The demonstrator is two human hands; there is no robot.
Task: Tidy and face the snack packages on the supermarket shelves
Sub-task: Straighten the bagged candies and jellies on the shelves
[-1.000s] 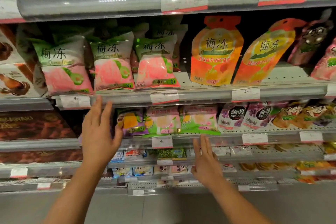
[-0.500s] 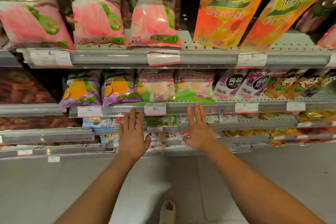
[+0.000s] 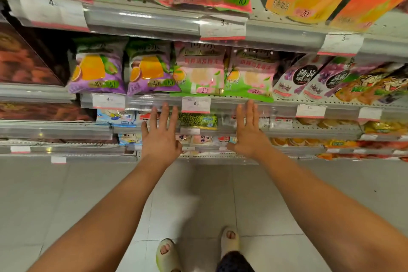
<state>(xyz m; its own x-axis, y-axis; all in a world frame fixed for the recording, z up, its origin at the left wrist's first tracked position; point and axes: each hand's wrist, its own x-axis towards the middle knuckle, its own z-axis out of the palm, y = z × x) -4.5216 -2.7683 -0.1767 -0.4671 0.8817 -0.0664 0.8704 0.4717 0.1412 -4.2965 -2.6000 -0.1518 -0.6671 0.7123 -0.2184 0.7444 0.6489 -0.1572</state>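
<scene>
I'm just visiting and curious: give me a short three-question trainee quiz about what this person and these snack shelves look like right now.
1. True or false: the left hand is gripping a snack bag.
2. Multiple choice: the two purple bags on the middle shelf sit where, relative to the pink-and-green bags? A) to their left B) to their right C) on the shelf above
3. Fill in: the right hand reaches up with straight fingers towards the front rail of the ____ shelf.

Key
1. False; both hands are open and hold nothing.
2. A
3. middle
</scene>
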